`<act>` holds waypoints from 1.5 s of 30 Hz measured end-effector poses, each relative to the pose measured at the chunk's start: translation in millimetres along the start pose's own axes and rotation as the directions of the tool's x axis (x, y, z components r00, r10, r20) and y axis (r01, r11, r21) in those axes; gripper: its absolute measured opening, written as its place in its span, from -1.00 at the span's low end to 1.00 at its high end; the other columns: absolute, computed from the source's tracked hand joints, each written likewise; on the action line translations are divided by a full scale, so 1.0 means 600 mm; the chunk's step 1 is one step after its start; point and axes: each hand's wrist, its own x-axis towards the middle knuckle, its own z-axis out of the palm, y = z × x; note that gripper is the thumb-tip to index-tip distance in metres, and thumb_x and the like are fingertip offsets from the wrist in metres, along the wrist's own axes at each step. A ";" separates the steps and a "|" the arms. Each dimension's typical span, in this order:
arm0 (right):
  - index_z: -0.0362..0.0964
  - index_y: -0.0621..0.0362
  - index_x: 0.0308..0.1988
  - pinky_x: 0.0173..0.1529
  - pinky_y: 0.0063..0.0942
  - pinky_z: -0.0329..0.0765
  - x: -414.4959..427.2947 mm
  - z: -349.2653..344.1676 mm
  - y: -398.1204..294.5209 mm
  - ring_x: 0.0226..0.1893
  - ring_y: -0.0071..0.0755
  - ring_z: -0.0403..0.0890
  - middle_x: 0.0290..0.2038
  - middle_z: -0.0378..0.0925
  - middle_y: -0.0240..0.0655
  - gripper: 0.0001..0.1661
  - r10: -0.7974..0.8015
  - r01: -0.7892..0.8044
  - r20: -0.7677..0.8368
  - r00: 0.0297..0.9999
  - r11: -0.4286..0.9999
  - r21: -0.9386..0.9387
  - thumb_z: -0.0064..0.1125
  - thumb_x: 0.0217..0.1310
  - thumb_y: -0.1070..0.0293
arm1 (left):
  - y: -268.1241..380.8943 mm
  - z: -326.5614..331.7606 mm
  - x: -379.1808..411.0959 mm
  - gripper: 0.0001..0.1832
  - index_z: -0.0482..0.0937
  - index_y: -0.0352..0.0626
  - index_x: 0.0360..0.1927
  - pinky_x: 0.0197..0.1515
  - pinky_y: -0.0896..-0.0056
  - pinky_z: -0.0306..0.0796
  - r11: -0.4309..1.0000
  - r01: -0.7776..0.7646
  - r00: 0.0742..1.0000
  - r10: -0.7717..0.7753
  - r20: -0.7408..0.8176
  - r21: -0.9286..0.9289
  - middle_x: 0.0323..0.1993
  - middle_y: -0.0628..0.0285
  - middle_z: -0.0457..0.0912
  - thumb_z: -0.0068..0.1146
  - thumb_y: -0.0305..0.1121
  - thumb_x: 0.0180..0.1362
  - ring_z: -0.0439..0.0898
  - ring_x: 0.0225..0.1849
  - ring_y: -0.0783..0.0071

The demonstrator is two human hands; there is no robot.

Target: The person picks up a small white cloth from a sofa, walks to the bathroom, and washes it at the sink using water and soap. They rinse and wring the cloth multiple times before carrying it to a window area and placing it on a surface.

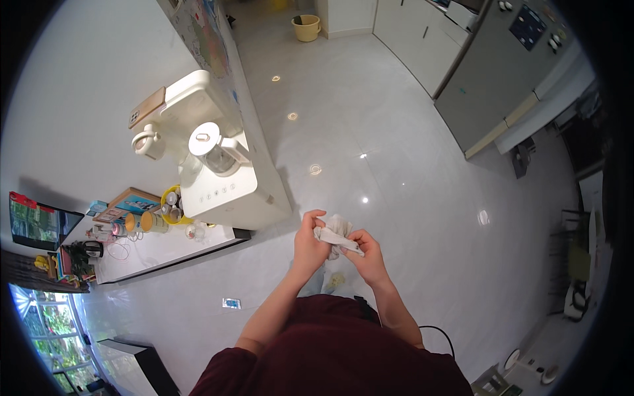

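Note:
A crumpled whitish cloth (pixel 339 232) is bunched between my two hands in front of my body, above the floor. My left hand (pixel 311 242) grips its left side, with the fingers curled around the folds. On the other side my right hand (pixel 365 255) pinches a flattened end of it between thumb and fingers. Parts of the cloth are hidden behind the fingers. To the upper left stands a white water dispenser (pixel 218 198), with a lidded glass kettle (pixel 218 151) on its top.
A low white cabinet (pixel 163 252) along the left wall bears cups, a yellow basket (pixel 176 218) and a picture frame (pixel 131 203). One small blue-and-white packet (pixel 231 303) lies on the tiled floor. Farther off are a beige bucket (pixel 306 29) and a grey refrigerator (pixel 495 74).

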 end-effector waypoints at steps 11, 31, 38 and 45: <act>0.22 0.15 -0.20 -0.14 -0.45 0.48 0.528 -0.014 -0.157 -0.22 -0.40 0.53 -0.19 0.44 -0.22 -0.79 0.022 0.015 -0.096 0.995 0.932 0.362 -0.22 0.15 0.64 | 0.016 -0.011 0.502 -0.71 0.33 -0.14 0.02 -0.28 0.65 0.34 0.670 0.407 0.838 -0.004 0.546 -0.620 -0.33 0.30 0.55 -0.06 -0.34 0.23 0.48 -0.32 0.68; 0.13 0.09 0.19 -0.01 -0.47 0.37 1.489 -0.076 -0.391 -0.08 -0.51 0.40 -0.06 0.38 -0.33 -0.52 -0.006 0.086 0.297 0.955 0.962 -0.258 -0.11 0.29 0.36 | -0.008 0.047 1.419 -0.86 0.44 -0.20 -0.19 -0.20 0.56 0.33 0.927 0.105 0.994 -0.108 0.013 -0.360 -0.35 0.31 0.51 -0.11 -0.40 0.25 0.45 -0.30 0.63; 0.27 0.14 0.02 -0.13 -0.58 0.42 1.797 -0.065 -0.416 -0.25 -0.59 0.48 -0.30 0.51 -0.40 -0.66 0.125 -0.149 0.250 0.960 0.985 0.081 0.00 0.22 0.46 | -0.021 -0.125 1.674 -0.79 0.40 -0.09 -0.34 -0.37 0.52 0.38 0.465 -0.013 0.955 -0.258 -0.149 -0.885 -0.48 0.35 0.44 -0.15 -0.21 0.29 0.44 -0.41 0.60; 0.30 0.05 -0.10 -0.10 -0.48 0.43 2.107 -0.008 -0.429 -0.23 -0.51 0.50 -0.33 0.50 -0.43 -0.77 0.139 -0.174 0.130 0.982 0.931 0.321 0.03 0.20 0.43 | -0.086 -0.272 1.977 -0.74 0.36 -0.03 -0.38 -0.37 0.55 0.36 0.448 -0.066 0.881 -0.394 -0.263 -0.892 -0.47 0.41 0.38 -0.16 -0.10 0.29 0.42 -0.41 0.63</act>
